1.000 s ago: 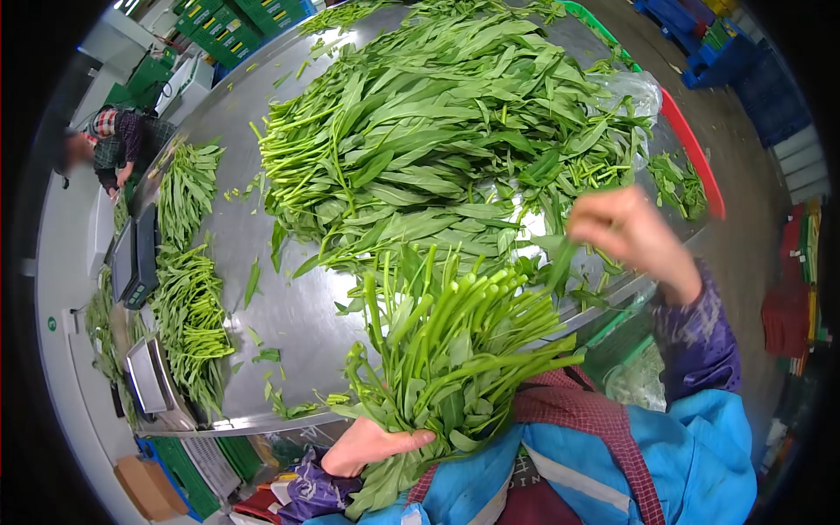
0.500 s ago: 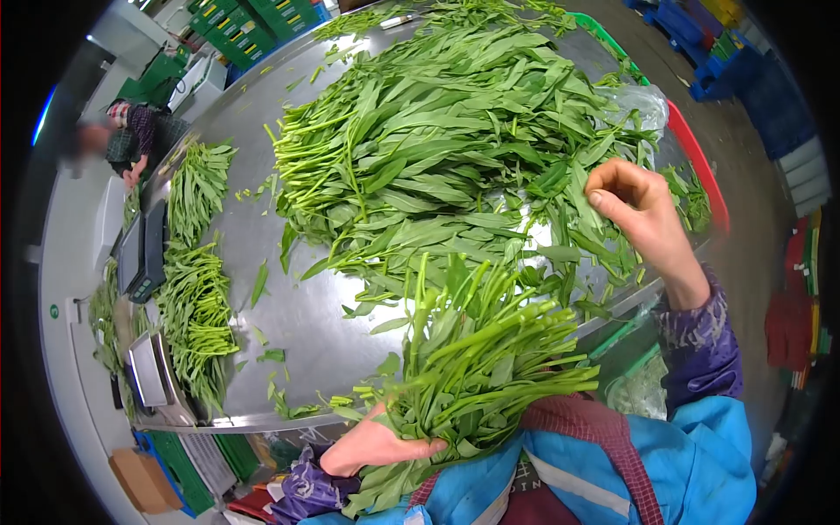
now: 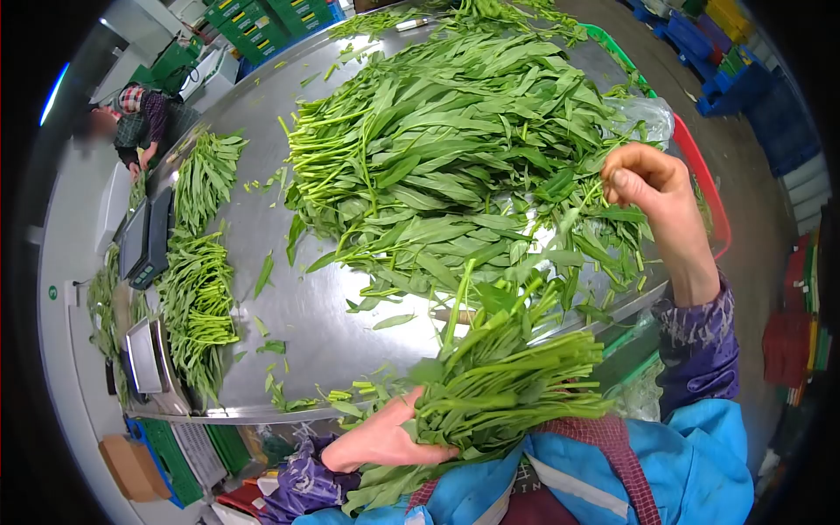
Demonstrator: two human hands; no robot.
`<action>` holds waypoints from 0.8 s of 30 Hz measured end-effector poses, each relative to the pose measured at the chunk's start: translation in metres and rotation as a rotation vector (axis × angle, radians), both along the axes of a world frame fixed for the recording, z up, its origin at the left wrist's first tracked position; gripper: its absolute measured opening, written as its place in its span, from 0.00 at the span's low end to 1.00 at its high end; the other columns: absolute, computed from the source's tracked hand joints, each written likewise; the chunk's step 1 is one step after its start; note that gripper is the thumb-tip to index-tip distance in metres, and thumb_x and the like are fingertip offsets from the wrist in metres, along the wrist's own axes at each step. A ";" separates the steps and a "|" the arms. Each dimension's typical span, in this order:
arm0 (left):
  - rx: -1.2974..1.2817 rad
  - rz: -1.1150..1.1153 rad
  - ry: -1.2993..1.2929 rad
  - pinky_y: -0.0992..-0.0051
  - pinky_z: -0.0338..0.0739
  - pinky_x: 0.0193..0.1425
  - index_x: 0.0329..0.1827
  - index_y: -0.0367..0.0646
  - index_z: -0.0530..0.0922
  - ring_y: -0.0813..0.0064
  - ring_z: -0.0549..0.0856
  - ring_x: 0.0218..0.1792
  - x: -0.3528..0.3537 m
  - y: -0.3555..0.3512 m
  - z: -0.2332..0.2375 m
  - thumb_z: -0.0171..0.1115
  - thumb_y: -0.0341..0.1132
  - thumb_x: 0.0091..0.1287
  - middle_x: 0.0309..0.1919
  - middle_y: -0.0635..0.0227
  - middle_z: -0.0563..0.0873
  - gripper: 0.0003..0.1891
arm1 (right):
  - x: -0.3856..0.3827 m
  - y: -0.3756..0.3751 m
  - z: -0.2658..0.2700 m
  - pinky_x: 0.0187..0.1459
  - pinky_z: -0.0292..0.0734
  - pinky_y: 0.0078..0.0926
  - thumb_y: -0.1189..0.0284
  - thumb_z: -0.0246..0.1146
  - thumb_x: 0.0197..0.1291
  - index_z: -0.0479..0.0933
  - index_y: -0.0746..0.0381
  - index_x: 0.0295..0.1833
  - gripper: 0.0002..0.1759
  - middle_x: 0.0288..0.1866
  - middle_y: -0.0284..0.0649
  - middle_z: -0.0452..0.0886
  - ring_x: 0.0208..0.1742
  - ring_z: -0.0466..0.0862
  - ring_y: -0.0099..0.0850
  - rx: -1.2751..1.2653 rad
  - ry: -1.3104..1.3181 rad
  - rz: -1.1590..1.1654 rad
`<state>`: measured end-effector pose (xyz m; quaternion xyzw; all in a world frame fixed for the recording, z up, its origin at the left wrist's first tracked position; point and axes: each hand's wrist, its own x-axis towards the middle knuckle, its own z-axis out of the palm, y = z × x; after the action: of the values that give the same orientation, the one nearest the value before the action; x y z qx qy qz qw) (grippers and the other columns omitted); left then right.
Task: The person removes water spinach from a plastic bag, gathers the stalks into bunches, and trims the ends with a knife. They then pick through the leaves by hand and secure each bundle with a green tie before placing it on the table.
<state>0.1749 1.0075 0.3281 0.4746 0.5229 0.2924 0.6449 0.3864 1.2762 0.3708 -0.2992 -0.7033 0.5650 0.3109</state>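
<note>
My left hand is wrapped around a bunch of leafy green stems at its leaf end, close to my body, with the cut stems pointing right. My right hand is raised at the right edge of a large pile of leafy greens. Its fingers are curled and pinched beside some loose leaves; whether a stem lies between them is hidden. A brown wooden handle shows on the table just above the bunch, partly covered by its leaves.
Left on the metal table lie bundled greens beside weighing scales. A co-worker bends over the far left side. A red crate rim and a plastic bag stand at the right. A white-handled tool lies at the back.
My right hand has moved slightly right and up. The bunch in my left hand has shifted a little right and down, uncovering the wooden handle. The co-worker's hands have come together.
</note>
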 end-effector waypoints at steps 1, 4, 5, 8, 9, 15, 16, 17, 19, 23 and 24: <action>0.009 0.054 -0.014 0.74 0.70 0.53 0.51 0.37 0.73 0.73 0.78 0.46 0.002 -0.002 -0.003 0.68 0.32 0.50 0.45 0.60 0.81 0.24 | -0.002 -0.009 0.002 0.38 0.74 0.22 0.74 0.62 0.52 0.79 0.62 0.41 0.10 0.31 0.33 0.81 0.35 0.80 0.23 0.089 -0.014 -0.008; -0.035 -0.024 -0.039 0.74 0.70 0.53 0.51 0.37 0.73 0.74 0.78 0.46 0.002 0.006 0.002 0.67 0.32 0.50 0.45 0.61 0.81 0.24 | -0.026 -0.042 0.000 0.45 0.72 0.26 0.73 0.68 0.44 0.79 0.62 0.38 0.13 0.37 0.38 0.81 0.40 0.79 0.26 0.634 -0.091 0.366; -0.034 -0.031 -0.038 0.74 0.70 0.53 0.51 0.37 0.73 0.74 0.78 0.46 0.003 0.007 0.002 0.67 0.32 0.50 0.45 0.61 0.81 0.24 | -0.030 -0.050 -0.009 0.46 0.71 0.29 0.73 0.69 0.43 0.80 0.61 0.37 0.12 0.36 0.39 0.81 0.40 0.80 0.27 0.728 -0.147 0.466; -0.071 -0.118 -0.049 0.74 0.70 0.54 0.53 0.37 0.72 0.74 0.77 0.47 0.001 0.009 0.001 0.68 0.31 0.50 0.46 0.62 0.80 0.26 | -0.033 -0.048 -0.022 0.41 0.75 0.26 0.73 0.66 0.47 0.81 0.61 0.36 0.09 0.30 0.38 0.81 0.36 0.81 0.29 0.605 -0.080 0.537; -0.062 -0.117 -0.046 0.74 0.70 0.54 0.54 0.38 0.71 0.74 0.77 0.47 0.000 0.008 0.002 0.68 0.31 0.50 0.46 0.62 0.80 0.27 | -0.026 -0.043 -0.010 0.36 0.75 0.23 0.74 0.64 0.50 0.80 0.63 0.34 0.05 0.28 0.36 0.81 0.32 0.80 0.26 0.309 -0.061 0.298; -0.072 -0.035 -0.055 0.74 0.69 0.56 0.57 0.38 0.68 0.72 0.77 0.48 0.001 0.001 -0.004 0.68 0.32 0.50 0.47 0.61 0.80 0.30 | -0.015 -0.015 -0.003 0.39 0.73 0.21 0.78 0.61 0.51 0.77 0.62 0.40 0.09 0.32 0.34 0.80 0.34 0.79 0.25 0.755 -0.092 -0.081; -0.055 -0.053 -0.023 0.73 0.69 0.56 0.57 0.39 0.68 0.72 0.77 0.48 0.001 0.002 -0.005 0.68 0.32 0.50 0.47 0.61 0.80 0.30 | -0.021 -0.025 -0.007 0.38 0.74 0.24 0.77 0.62 0.49 0.78 0.62 0.40 0.09 0.32 0.35 0.80 0.33 0.80 0.28 0.716 -0.061 0.078; -0.055 -0.056 -0.022 0.73 0.69 0.56 0.57 0.39 0.68 0.72 0.77 0.48 0.001 0.003 -0.006 0.68 0.32 0.50 0.47 0.61 0.80 0.30 | -0.025 -0.034 -0.012 0.38 0.75 0.27 0.77 0.62 0.48 0.79 0.61 0.39 0.10 0.31 0.37 0.80 0.33 0.80 0.31 0.674 -0.028 0.238; -0.026 -0.117 0.000 0.73 0.68 0.56 0.58 0.39 0.67 0.72 0.77 0.49 0.000 0.006 -0.008 0.69 0.32 0.50 0.48 0.61 0.79 0.31 | -0.025 -0.047 -0.022 0.38 0.74 0.27 0.78 0.62 0.47 0.78 0.62 0.38 0.10 0.30 0.37 0.79 0.32 0.79 0.31 0.637 -0.137 0.408; 0.005 -0.170 -0.003 0.73 0.68 0.57 0.59 0.39 0.67 0.72 0.76 0.51 -0.001 0.007 -0.007 0.69 0.32 0.50 0.50 0.61 0.78 0.32 | -0.016 -0.032 -0.017 0.33 0.74 0.26 0.76 0.61 0.52 0.78 0.63 0.35 0.04 0.28 0.37 0.79 0.30 0.80 0.28 0.515 -0.156 0.246; -0.052 -0.107 -0.037 0.73 0.68 0.57 0.59 0.39 0.67 0.72 0.75 0.51 -0.001 0.004 -0.011 0.69 0.32 0.50 0.50 0.61 0.78 0.32 | -0.011 -0.026 -0.012 0.33 0.74 0.24 0.76 0.60 0.53 0.78 0.64 0.34 0.04 0.28 0.36 0.79 0.30 0.79 0.25 0.401 -0.120 0.128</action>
<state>0.1740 1.0111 0.3169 0.4795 0.4922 0.2526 0.6812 0.3750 1.2506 0.3588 -0.2191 -0.8365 0.4136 0.2851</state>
